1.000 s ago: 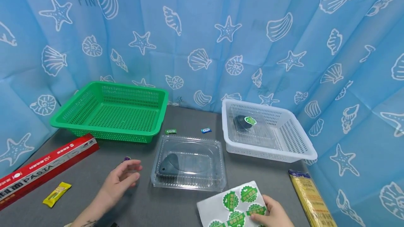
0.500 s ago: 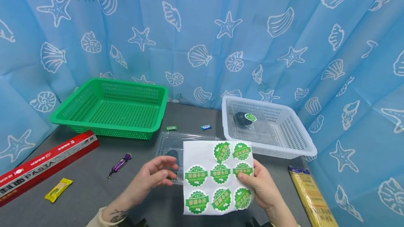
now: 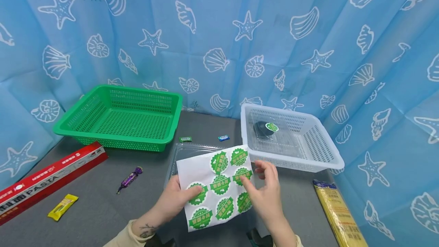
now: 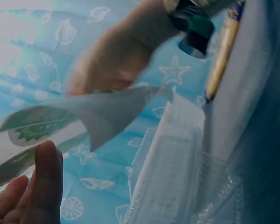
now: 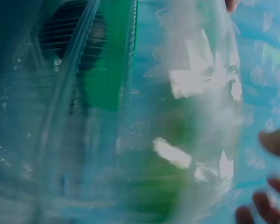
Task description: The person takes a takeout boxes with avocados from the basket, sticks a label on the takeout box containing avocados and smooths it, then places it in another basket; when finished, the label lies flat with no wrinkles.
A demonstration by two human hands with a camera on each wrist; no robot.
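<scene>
In the head view my left hand [image 3: 176,200] pinches the left edge of a white sheet of round green stickers [image 3: 213,170], thumb on its front. My right hand [image 3: 269,191] is at the sheet's right edge, thumb over a sticker in this view, fingers spread behind. The right wrist view has its fingers [image 5: 266,207] apart from the blurred sheet. Under the sheet a clear plastic clamshell box [image 3: 186,150] lies on the table, mostly hidden; a dark object inside it shows in the right wrist view.
A green basket [image 3: 164,140] stands back left. The white basket [image 3: 329,162] at right holds a stickered clear box [image 3: 284,144]. Around lie a red pasta box [image 3: 51,178], a purple candy [image 3: 129,180], a yellow packet [image 3: 63,207], two small candies [image 3: 223,138] and a gold package [image 3: 337,212].
The sticker sheet was raised from the table at right and carried left over the clamshell box. My left hand came across and took its left edge; my right hand's grip has loosened.
</scene>
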